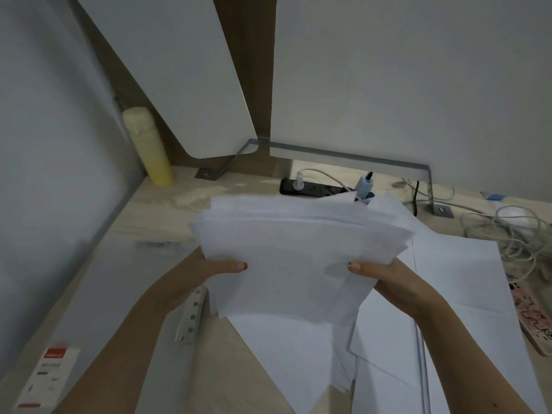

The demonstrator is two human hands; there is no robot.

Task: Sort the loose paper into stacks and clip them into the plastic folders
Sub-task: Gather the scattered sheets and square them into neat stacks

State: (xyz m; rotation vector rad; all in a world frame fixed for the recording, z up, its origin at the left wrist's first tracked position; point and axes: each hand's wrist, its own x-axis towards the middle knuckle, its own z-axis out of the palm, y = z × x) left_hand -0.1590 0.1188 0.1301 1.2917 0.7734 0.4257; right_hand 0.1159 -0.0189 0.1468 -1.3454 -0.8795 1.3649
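I hold an uneven stack of white paper (pixel 298 249) above the desk, its sheets fanned and misaligned. My left hand (pixel 215 268) grips the stack's left edge, thumb on top. At the stack's right edge my right hand (pixel 385 277) grips it the same way, thumb on top. More loose white sheets (pixel 448 309) lie spread on the desk under and to the right of the stack. A clear plastic folder (pixel 104 294) with a red-and-white label (pixel 44 375) lies flat at the left. A pale clip strip (pixel 191 318) rests beside it, below my left wrist.
A yellow bottle (pixel 149 147) stands at the back left corner. A black power strip (pixel 310 188) with plugs sits behind the stack. Tangled white cables (pixel 513 231) lie at the right, with a patterned phone case (pixel 534 318) by the right edge. White panels rise behind the wooden desk (pixel 167 210).
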